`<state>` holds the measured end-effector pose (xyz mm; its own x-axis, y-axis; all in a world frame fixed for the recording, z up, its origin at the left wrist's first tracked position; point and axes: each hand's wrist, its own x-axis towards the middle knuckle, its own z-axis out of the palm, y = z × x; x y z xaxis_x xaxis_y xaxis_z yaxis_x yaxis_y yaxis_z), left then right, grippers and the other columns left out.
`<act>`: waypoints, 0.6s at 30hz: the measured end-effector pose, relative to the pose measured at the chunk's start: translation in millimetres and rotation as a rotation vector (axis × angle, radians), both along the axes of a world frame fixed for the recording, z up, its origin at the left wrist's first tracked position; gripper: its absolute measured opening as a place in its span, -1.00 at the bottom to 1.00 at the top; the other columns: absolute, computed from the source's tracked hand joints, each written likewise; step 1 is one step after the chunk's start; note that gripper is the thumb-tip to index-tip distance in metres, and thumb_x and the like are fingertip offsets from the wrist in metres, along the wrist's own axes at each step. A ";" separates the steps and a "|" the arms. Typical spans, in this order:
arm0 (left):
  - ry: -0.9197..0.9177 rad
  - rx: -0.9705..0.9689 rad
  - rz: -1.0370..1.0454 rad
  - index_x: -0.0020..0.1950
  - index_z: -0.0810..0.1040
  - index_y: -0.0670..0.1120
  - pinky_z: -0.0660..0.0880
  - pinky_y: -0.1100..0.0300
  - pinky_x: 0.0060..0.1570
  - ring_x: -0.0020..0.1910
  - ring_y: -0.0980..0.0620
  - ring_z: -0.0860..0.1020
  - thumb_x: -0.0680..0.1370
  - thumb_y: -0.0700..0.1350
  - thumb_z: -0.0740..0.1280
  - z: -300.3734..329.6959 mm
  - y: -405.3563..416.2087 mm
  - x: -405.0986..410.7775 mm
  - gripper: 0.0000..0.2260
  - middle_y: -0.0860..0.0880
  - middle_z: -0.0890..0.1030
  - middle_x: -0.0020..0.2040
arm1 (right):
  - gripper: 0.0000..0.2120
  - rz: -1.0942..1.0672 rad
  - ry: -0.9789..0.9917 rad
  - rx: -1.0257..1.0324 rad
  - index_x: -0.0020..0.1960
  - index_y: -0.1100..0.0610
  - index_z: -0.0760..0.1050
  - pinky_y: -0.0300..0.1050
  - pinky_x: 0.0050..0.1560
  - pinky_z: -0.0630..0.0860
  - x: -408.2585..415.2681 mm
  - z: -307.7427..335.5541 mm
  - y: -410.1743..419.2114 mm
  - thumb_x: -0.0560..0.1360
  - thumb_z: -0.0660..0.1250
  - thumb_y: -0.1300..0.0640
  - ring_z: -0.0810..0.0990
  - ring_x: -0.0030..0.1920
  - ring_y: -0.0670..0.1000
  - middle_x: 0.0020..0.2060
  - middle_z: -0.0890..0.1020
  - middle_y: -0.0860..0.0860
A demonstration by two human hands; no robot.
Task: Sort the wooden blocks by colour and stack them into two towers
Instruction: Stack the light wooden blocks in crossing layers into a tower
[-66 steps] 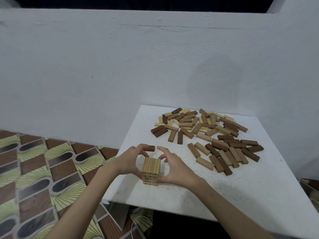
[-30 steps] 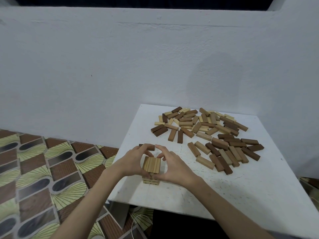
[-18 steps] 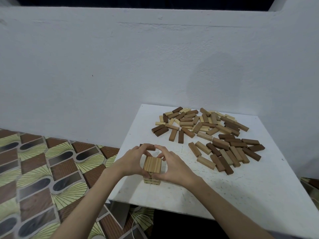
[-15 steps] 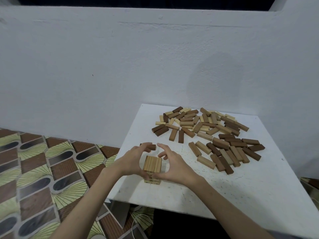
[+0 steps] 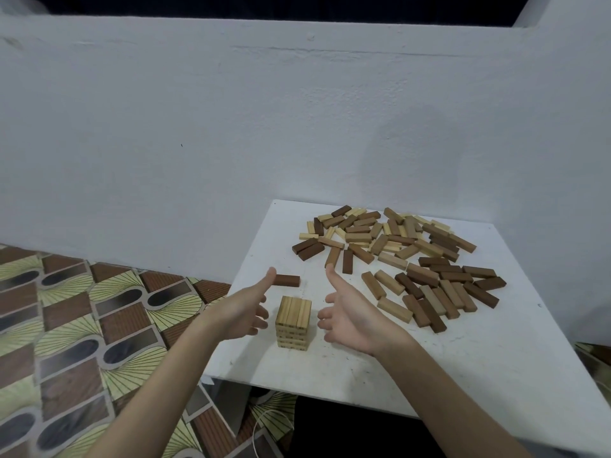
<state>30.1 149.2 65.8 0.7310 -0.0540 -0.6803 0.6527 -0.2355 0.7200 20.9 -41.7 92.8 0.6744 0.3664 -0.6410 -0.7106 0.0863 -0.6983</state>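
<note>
Short tower of pale, light-coloured wooden blocks (image 5: 294, 322) stood near the front-left edge of the white square desk (image 5: 429, 358), several layers high, top layer of planks side by side — set apart from the loose pile, presumably so as to leave building room. Left hand (image 5: 243, 314) just beside the tower's left face, right hand (image 5: 348, 317) just beside its right; both apart from the wood, fingers loosely spread, thumbs raised, gripping nothing. Placed so, probably, to catch any lean and square the sides. Single dark brown wooden block (image 5: 286, 280) lay alone just behind the tower, near the left thumb — likely set aside as the seed of the second tower. Large scatter of mixed light and dark wooden blocks (image 5: 406, 256) spread over the far right of the desk, unsorted. Most of the sorting judged undone. Patterned brown and yellow tiled floor (image 5: 82, 325) to the left.
</note>
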 end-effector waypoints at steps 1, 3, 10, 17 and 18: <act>0.003 -0.010 0.013 0.50 0.08 -0.24 0.30 -0.02 0.32 0.36 -0.23 0.36 0.49 0.38 0.04 1.2 -1.3 -0.5 -0.17 -0.31 0.28 0.43 | -0.10 -0.001 0.002 0.004 0.55 0.19 -0.27 0.20 0.47 -0.05 -3.6 5.4 2.2 0.52 0.05 -0.34 -0.04 0.52 0.26 0.50 -0.07 0.33; 0.004 -0.024 0.021 0.51 0.07 -0.24 0.27 -0.03 0.34 0.38 -0.22 0.34 0.48 0.39 0.02 3.5 -2.9 -1.1 -0.15 -0.30 0.26 0.44 | -0.16 -0.006 -0.001 0.016 0.55 0.17 -0.28 0.18 0.46 0.00 -10.0 16.7 6.2 0.55 0.00 -0.31 0.03 0.51 0.26 0.49 -0.03 0.34; -0.008 -0.036 0.026 0.51 0.06 -0.24 0.28 0.00 0.30 0.29 -0.18 0.40 0.48 0.40 0.02 9.5 -9.6 -5.2 -0.15 -0.29 0.30 0.42 | -0.26 -0.006 -0.028 0.028 0.55 0.15 -0.23 0.15 0.41 0.13 -18.6 34.6 14.9 0.59 -0.03 -0.25 0.17 0.47 0.22 0.48 0.13 0.29; -0.014 -0.074 0.025 0.50 0.07 -0.23 0.29 0.02 0.21 0.18 -0.13 0.46 0.49 0.38 0.02 10.7 -9.1 -7.3 -0.18 -0.23 0.43 0.22 | -0.27 0.006 -0.039 0.020 0.56 0.15 -0.19 0.15 0.41 0.12 -22.3 38.0 19.2 0.59 -0.03 -0.24 0.25 0.43 0.19 0.47 0.18 0.29; -0.017 -0.073 0.024 0.49 0.08 -0.23 0.30 0.03 0.20 0.18 -0.13 0.47 0.49 0.38 0.03 10.5 -8.6 -7.4 -0.18 -0.21 0.44 0.20 | -0.28 0.004 -0.039 0.015 0.56 0.16 -0.17 0.15 0.40 0.13 -22.3 38.3 19.3 0.59 -0.03 -0.24 0.26 0.43 0.19 0.46 0.19 0.30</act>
